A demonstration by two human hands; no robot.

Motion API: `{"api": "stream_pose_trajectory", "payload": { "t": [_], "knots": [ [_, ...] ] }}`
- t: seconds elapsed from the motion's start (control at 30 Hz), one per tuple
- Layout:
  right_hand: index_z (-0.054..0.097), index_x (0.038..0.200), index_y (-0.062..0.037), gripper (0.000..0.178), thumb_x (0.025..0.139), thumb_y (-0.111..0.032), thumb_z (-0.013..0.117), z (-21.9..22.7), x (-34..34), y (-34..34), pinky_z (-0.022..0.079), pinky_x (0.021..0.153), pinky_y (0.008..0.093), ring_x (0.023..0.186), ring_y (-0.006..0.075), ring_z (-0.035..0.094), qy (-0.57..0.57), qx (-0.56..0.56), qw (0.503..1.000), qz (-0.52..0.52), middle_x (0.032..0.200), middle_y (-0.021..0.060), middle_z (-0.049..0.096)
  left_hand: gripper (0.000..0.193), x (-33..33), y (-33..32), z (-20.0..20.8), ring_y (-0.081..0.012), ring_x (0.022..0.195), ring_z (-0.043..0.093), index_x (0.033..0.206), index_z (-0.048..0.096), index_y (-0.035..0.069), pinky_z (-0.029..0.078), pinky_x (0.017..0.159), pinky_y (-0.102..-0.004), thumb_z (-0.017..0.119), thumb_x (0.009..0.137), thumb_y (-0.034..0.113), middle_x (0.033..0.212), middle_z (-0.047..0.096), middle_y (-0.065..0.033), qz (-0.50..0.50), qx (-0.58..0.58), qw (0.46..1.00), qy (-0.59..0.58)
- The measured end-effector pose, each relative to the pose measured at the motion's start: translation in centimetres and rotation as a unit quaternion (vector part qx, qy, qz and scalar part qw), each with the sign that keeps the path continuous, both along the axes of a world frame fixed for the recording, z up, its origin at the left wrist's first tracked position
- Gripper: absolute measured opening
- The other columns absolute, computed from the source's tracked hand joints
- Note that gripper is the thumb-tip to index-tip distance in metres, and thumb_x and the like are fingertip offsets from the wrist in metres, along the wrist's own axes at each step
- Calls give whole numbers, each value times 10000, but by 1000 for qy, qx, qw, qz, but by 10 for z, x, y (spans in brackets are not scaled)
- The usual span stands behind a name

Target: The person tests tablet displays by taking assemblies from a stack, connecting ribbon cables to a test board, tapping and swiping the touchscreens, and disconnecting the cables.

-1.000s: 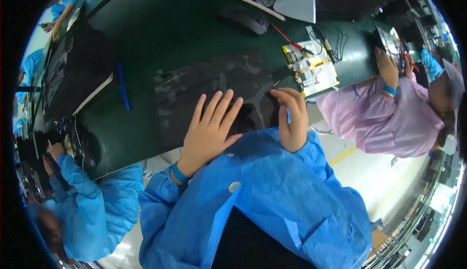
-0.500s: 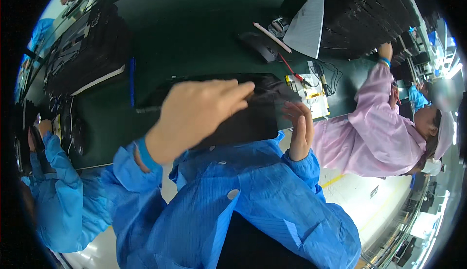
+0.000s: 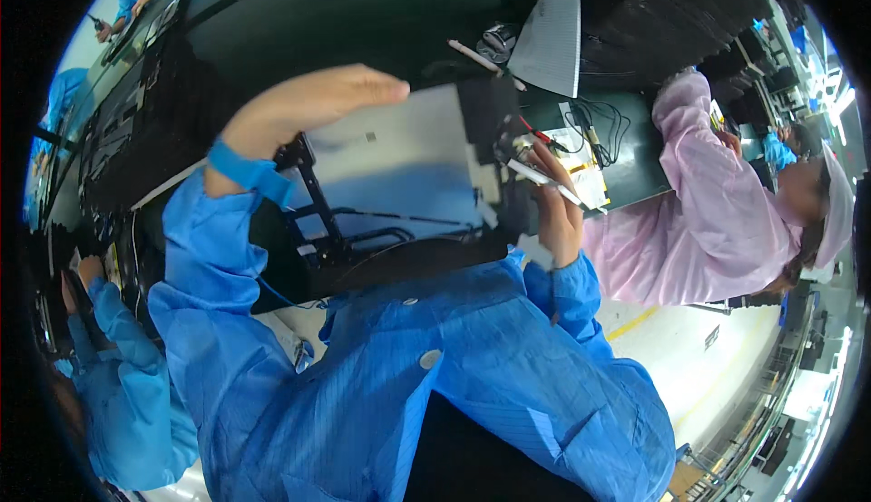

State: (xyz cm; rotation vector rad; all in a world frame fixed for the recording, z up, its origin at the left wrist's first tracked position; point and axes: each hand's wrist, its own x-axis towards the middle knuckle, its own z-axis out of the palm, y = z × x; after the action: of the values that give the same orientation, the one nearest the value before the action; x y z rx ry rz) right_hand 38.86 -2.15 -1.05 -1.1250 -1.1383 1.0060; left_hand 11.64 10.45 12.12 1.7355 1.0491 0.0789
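A flat electronic panel [image 3: 408,152], with a silver metal plate, black frame and cables along its edges, is tilted up in front of my body above the bench. My left hand [image 3: 318,103] is wrapped over its far left edge, fingers stretched along the top and the thumb out of sight. At the panel's right side my right hand [image 3: 560,207] grips the edge, partly covered by blurred pieces there. A thin white strip [image 3: 544,182] sticks out in front of the right fingers. A blue band [image 3: 243,171] circles my left wrist.
On the dark green bench [image 3: 363,12] lie a pink pen [image 3: 474,54], a white sheet [image 3: 553,34] and black cables [image 3: 610,130]. Black stacks stand at left [image 3: 136,112] and right [image 3: 649,16]. A co-worker in pink [image 3: 680,230] sits at right, another in blue [image 3: 136,402] at left.
The panel was lower with its black face showing; now it is raised and tilted, showing the silver plate. My left hand moved up and left onto its edge; my right hand closed on the right edge.
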Motion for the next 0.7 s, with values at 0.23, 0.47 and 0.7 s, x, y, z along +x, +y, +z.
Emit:
{"api": "stream_pose_trajectory", "payload": {
  "t": [0.23, 0.47, 0.7],
  "knots": [
    [547, 1200, -77, 555, 657, 28, 592, 5, -45, 6, 372, 990, 467, 1122, 368, 461, -420, 161, 893, -30, 1221, 175, 478, 445, 13, 36, -101, -145, 1072, 534, 1178, 567, 0, 428, 906, -257, 472, 949, 369, 1196, 573, -95, 59, -173, 982, -57],
    [435, 1271, -36, 696, 641, -110, 721, -9, -60, 13, 384, 978, 400, 1119, 327, 474, -513, 145, 846, -18, 1246, 170, 453, 361, 9, 30, -110, -217, 920, 543, 1224, 526, -7, 408, 843, -304, 396, 975, 220, 945, 558, -117, -90, 146, 981, -90],
    [403, 1332, -87, 637, 761, -183, 668, -22, -40, 12, 251, 1087, 485, 1304, 327, 329, -505, 146, 842, 124, 1407, 162, 336, 403, -6, -1, -91, -262, 1146, 497, 1291, 465, 13, 350, 995, -330, 429, 924, 176, 1222, 516, -158, -39, 182, 978, -95]
  ]
}}
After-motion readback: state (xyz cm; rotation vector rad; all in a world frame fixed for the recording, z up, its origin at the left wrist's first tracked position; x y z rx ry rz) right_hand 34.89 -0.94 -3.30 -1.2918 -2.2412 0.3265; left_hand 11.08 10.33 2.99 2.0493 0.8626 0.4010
